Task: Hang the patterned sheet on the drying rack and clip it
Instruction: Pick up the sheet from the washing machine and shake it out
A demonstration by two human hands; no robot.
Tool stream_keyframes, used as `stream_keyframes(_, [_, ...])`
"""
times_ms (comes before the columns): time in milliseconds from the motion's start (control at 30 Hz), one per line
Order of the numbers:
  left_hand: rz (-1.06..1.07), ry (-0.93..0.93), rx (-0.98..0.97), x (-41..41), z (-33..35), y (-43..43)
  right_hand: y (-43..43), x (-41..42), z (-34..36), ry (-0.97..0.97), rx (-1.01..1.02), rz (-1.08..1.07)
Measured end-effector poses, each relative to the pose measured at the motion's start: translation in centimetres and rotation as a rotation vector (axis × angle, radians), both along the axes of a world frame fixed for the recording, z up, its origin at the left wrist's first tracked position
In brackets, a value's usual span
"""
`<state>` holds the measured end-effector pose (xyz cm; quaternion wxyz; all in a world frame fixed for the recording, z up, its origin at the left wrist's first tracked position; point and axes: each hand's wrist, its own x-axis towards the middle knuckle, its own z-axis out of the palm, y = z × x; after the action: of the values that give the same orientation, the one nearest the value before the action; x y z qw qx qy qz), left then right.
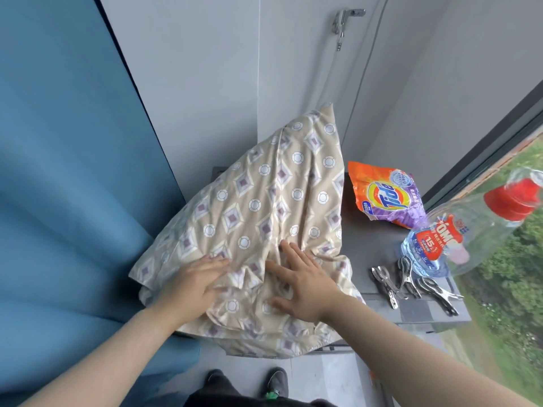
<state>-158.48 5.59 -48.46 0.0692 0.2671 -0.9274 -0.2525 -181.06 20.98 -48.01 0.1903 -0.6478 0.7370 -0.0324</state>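
On the counter's (382, 239) left end, your left hand (194, 283) and right hand (305, 286) lay flat on the patterned sheet (258, 207) — fingers spread, gripping nothing — probably pinning it before gathering; metal clips (411, 283) waited by the right edge.

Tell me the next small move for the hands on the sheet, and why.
Probably close both hands on the sheet and lift it. The left hand and right hand lie flat and open on the cloth, gripping nothing, and the sheet is heaped on the grey top. The clips lie untouched beside it, and no rack is in view.
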Motion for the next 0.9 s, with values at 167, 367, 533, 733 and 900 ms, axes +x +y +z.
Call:
stream_keyframes(167, [0.468, 0.118, 0.328, -2.4, 3.0, -2.0, 3.1, -0.6, 0.2, -0.015, -0.093, 0.058])
stream_keyframes(367, [0.644, 0.191, 0.619, -3.9, 3.0, -3.8, 4.7, 0.8, -1.9, -0.031, -0.307, 0.069])
stream_keyframes(533, [0.719, 0.335, 0.8, -2.9, 3.0, -4.1, 2.0, 0.0, -0.5, -0.307, -0.284, -0.417])
stream_keyframes(733, [0.724, 0.378, 0.66, -0.2, 3.2, -5.0, 1.9, -3.6, 0.3, -0.403, -0.281, -0.62])
stream_keyframes(900, [0.768, 0.372, 0.474, 0.7, 3.7, -5.8, 1.3, -4.4, 1.1, -0.502, -0.341, -0.701])
